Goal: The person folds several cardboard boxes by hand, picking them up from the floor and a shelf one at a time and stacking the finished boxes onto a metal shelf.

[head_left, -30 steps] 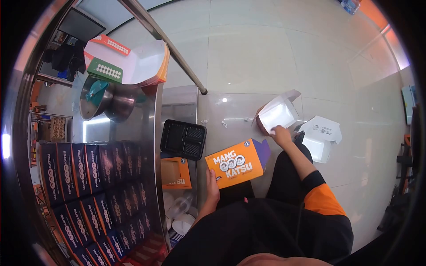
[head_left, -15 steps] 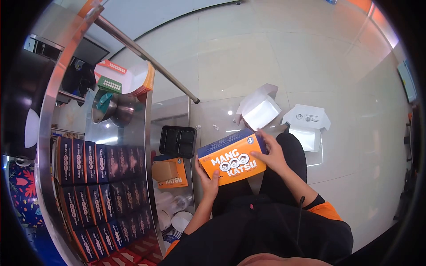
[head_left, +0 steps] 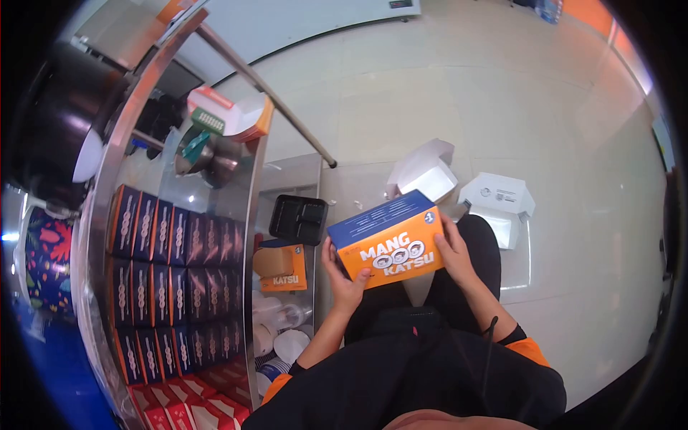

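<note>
An orange and blue carton marked MANG KATSU (head_left: 390, 244) sits closed between both hands, above my lap. My left hand (head_left: 342, 281) grips its lower left corner, thumb on the orange face. My right hand (head_left: 454, 252) clasps its right end. Behind it on the pale floor lie two open white cartons, one (head_left: 424, 172) just past the held box, the other (head_left: 500, 208) to the right beside my knee.
A steel counter (head_left: 242, 236) on the left carries rows of several upright dark MANG KATSU boxes (head_left: 172, 251). A black compartment tray (head_left: 298, 218) and another orange carton (head_left: 283, 269) sit on a lower shelf, with cups (head_left: 287, 337) below. Pots (head_left: 208, 154) stand further back.
My right hand left the open white carton on the floor and came onto the orange box. Both hands lifted the box and folded it into a closed shape.
</note>
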### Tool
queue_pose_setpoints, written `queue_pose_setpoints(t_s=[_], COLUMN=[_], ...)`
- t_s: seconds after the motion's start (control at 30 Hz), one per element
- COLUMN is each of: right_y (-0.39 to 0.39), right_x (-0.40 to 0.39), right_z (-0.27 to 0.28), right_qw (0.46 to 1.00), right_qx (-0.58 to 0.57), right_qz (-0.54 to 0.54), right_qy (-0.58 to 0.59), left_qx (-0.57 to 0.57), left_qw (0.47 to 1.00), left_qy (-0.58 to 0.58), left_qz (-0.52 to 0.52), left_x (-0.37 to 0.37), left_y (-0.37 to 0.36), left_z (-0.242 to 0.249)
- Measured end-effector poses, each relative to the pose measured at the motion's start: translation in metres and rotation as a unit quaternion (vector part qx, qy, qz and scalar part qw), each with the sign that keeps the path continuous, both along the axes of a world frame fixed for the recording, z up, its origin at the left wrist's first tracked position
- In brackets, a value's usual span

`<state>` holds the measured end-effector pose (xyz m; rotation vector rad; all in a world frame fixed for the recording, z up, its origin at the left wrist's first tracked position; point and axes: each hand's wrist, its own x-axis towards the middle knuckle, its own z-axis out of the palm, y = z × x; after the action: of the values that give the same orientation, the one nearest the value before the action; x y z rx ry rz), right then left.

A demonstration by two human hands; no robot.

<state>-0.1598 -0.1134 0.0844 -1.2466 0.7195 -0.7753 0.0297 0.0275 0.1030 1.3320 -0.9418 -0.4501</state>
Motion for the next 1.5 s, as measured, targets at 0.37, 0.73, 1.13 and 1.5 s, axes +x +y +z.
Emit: queue_pose_setpoints(t_s=[0.37, 0.73, 1.13, 1.5], right_y=[-0.008, -0.002, 0.005, 0.004], right_x=[-0.077, -0.126, -0.137, -0.163], right_z=[-0.028, -0.002, 0.001, 0.032], right_qw=[0.984, 0.991, 0.954, 0.777], right_qx=[0.178, 0.051, -0.055, -0.346], right_qz=[-0.016, -0.079, -0.062, 0.193], right_qy=[-0.003, 0.097, 0.287, 0.489], left_qx=[0.038, 0.115, 0.232, 0.190], left_qw=[0.988, 0.982, 0.911, 0.742], left_qy=[0.143, 0.015, -0.273, -0.473], left_qz=[-0.044, -0.151, -0.204, -0.436], left_x=[-0.048, -0.076, -0.083, -0.105], left_y=[-0.033, -0.043, -0.063, -0.085], left_z=[-0.013, -0.017, -0.059, -0.039])
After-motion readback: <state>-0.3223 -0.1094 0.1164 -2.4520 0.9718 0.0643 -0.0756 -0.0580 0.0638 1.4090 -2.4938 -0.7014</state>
